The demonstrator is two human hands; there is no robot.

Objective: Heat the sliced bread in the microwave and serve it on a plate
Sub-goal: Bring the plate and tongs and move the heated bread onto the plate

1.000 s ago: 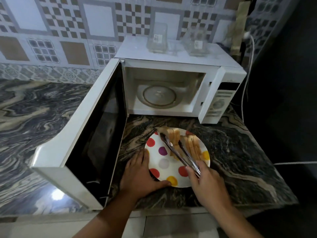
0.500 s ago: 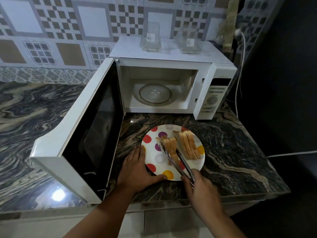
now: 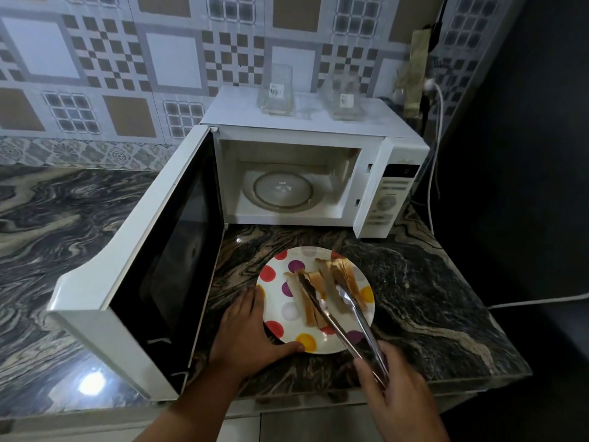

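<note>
A white plate with coloured dots (image 3: 288, 309) lies on the marble counter in front of the open white microwave (image 3: 306, 183). Several bread slices (image 3: 331, 285) lie on the plate in two groups. My left hand (image 3: 251, 333) rests on the counter and holds the plate's left and near rim. My right hand (image 3: 395, 393) grips metal tongs (image 3: 344, 323), whose two arms are spread around the middle slices. The microwave's glass turntable (image 3: 282, 194) is bare and its door (image 3: 153, 266) stands wide open to the left.
Two clear glass containers (image 3: 277, 90) stand on top of the microwave. A white cable (image 3: 538, 302) runs along the right side of the counter (image 3: 430, 298). The counter's front edge lies just below my hands. A dark wall closes the right side.
The tongs have spread wider and now straddle the middle slices. The bread groups have shifted slightly apart on the plate. My left hand stays on the rim.
</note>
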